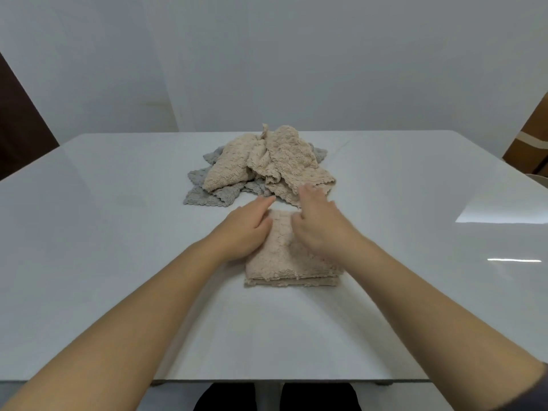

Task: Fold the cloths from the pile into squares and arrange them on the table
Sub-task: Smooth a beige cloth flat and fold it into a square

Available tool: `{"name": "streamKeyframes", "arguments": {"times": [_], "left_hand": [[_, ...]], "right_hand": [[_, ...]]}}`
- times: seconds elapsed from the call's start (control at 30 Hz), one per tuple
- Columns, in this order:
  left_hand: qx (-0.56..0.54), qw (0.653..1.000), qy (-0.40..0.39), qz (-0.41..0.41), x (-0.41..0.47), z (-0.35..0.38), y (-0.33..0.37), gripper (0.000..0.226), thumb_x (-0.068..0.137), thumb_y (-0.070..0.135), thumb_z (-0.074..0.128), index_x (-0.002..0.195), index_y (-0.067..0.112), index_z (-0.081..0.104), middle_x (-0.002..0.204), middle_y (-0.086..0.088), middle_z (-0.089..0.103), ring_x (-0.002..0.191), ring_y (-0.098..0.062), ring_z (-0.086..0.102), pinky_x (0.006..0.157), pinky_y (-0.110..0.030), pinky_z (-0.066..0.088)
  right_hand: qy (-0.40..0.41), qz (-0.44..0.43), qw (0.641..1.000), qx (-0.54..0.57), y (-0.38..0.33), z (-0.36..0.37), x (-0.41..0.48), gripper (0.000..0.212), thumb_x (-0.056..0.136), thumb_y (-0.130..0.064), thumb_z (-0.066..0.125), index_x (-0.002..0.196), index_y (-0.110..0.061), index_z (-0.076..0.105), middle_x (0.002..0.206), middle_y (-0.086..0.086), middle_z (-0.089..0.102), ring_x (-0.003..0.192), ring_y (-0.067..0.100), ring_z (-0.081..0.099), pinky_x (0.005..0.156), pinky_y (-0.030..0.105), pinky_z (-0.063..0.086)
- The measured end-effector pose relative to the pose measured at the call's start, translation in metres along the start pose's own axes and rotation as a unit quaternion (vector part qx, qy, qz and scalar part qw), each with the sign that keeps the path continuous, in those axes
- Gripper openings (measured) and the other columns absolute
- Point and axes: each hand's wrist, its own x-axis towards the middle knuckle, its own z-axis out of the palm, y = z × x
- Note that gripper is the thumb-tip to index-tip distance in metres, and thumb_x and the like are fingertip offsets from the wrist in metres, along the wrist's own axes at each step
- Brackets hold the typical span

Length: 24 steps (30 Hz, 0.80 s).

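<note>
A beige fluffy cloth (289, 264), folded into a thick square, lies on the white table (118, 232) in front of me. My left hand (244, 229) rests flat on its left side, fingers stretched forward. My right hand (318, 225) lies on its far right part with the fingers spread, one fingertip reaching toward the pile. Neither hand grips the cloth. Behind it sits the pile (261, 164): crumpled beige cloths on top of grey cloths (207, 198) that stick out at the left and back.
The glossy white table reaches left and right of the cloths and ends at a white wall. A brown box (530, 143) stands beyond the right corner. My dark trouser legs (225, 397) show under the near edge.
</note>
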Motion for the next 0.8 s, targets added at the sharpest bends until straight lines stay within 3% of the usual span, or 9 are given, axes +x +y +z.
{"name": "streamKeyframes", "arguments": {"times": [0.07, 0.13, 0.27, 0.33, 0.43, 0.57, 0.63, 0.7, 0.8], "left_hand": [[-0.012, 1.000, 0.017, 0.001, 0.000, 0.001, -0.003, 0.045, 0.102, 0.023, 0.037, 0.147, 0.021, 0.037, 0.150, 0.003, 0.042, 0.136, -0.014, 0.038, 0.112, -0.029, 0.029], [-0.032, 0.998, 0.051, -0.003, -0.008, 0.000, -0.008, 0.039, 0.101, 0.021, 0.041, 0.139, 0.021, 0.049, 0.139, 0.006, 0.053, 0.125, -0.010, 0.046, 0.106, -0.026, 0.034], [-0.090, 0.992, 0.086, 0.002, -0.039, -0.007, -0.017, 0.026, 0.095, 0.021, 0.055, 0.119, 0.026, 0.063, 0.102, 0.021, 0.060, 0.085, 0.006, 0.055, 0.082, -0.020, 0.044], [-0.175, 0.979, 0.099, -0.029, -0.055, -0.010, -0.022, 0.024, 0.090, 0.018, 0.064, 0.110, 0.031, 0.066, 0.094, 0.019, 0.063, 0.074, 0.004, 0.056, 0.072, -0.017, 0.045], [-0.272, 0.957, 0.080, -0.053, -0.066, -0.017, -0.024, 0.028, 0.085, 0.013, 0.071, 0.104, 0.033, 0.068, 0.084, 0.018, 0.066, 0.061, -0.006, 0.057, 0.055, -0.026, 0.047], [-0.297, 0.953, 0.046, -0.047, -0.058, -0.024, -0.023, 0.032, 0.085, 0.006, 0.070, 0.109, 0.026, 0.066, 0.069, 0.015, 0.065, 0.049, -0.017, 0.051, 0.053, -0.033, 0.044], [-0.314, 0.949, 0.014, -0.038, -0.053, -0.029, -0.023, 0.035, 0.081, 0.008, 0.074, 0.110, 0.025, 0.065, 0.079, 0.013, 0.064, 0.055, -0.021, 0.051, 0.057, -0.031, 0.046], [-0.315, 0.948, -0.029, -0.041, -0.046, -0.032, -0.026, 0.039, 0.079, 0.010, 0.075, 0.114, 0.023, 0.063, 0.089, 0.010, 0.061, 0.062, -0.016, 0.054, 0.064, -0.026, 0.047], [-0.264, 0.959, -0.079, -0.069, -0.037, -0.033, -0.026, 0.040, 0.083, 0.006, 0.073, 0.118, 0.017, 0.058, 0.082, 0.007, 0.056, 0.057, -0.004, 0.052, 0.061, -0.017, 0.045]], "right_hand": [[-0.048, 0.023, 0.998, -0.030, -0.006, 0.024, 0.004, 0.060, 0.101, -0.029, 0.025, 0.154, -0.005, 0.008, 0.163, 0.014, 0.001, 0.150, 0.029, 0.000, 0.121, 0.049, 0.005], [-0.066, 0.036, 0.995, -0.069, -0.002, 0.042, 0.006, 0.062, 0.103, -0.035, 0.019, 0.155, -0.008, 0.002, 0.163, 0.011, -0.006, 0.150, 0.029, -0.009, 0.121, 0.049, -0.001], [-0.092, -0.089, 0.986, -0.103, 0.010, 0.040, 0.006, 0.058, 0.105, -0.039, 0.017, 0.157, -0.014, 0.006, 0.164, 0.006, 0.001, 0.151, 0.022, -0.004, 0.122, 0.043, -0.001], [-0.112, -0.158, 0.978, -0.078, 0.015, 0.035, 0.008, 0.055, 0.105, -0.038, 0.020, 0.157, -0.019, 0.012, 0.164, 0.001, 0.006, 0.151, 0.017, -0.001, 0.122, 0.037, -0.002], [-0.110, -0.207, 0.971, -0.039, 0.020, 0.033, 0.009, 0.051, 0.106, -0.035, 0.023, 0.156, -0.023, 0.018, 0.163, -0.003, 0.011, 0.150, 0.012, 0.001, 0.122, 0.032, -0.003], [-0.102, -0.221, 0.969, -0.033, 0.022, 0.037, 0.008, 0.055, 0.103, -0.039, 0.020, 0.155, -0.023, 0.019, 0.163, -0.003, 0.014, 0.150, 0.011, 0.003, 0.121, 0.031, -0.003], [-0.101, -0.221, 0.970, -0.029, 0.022, 0.038, 0.007, 0.064, 0.095, -0.045, 0.014, 0.155, -0.023, 0.020, 0.163, -0.004, 0.015, 0.150, 0.011, 0.004, 0.121, 0.030, -0.003], [-0.099, -0.224, 0.969, -0.023, 0.023, 0.039, 0.008, 0.067, 0.092, -0.045, 0.012, 0.155, -0.024, 0.021, 0.162, -0.005, 0.015, 0.150, 0.010, 0.004, 0.121, 0.030, -0.003], [-0.092, -0.224, 0.970, -0.008, 0.025, 0.040, 0.009, 0.066, 0.092, -0.043, 0.014, 0.155, -0.024, 0.023, 0.162, -0.005, 0.019, 0.150, 0.008, 0.007, 0.120, 0.028, -0.002]]}}
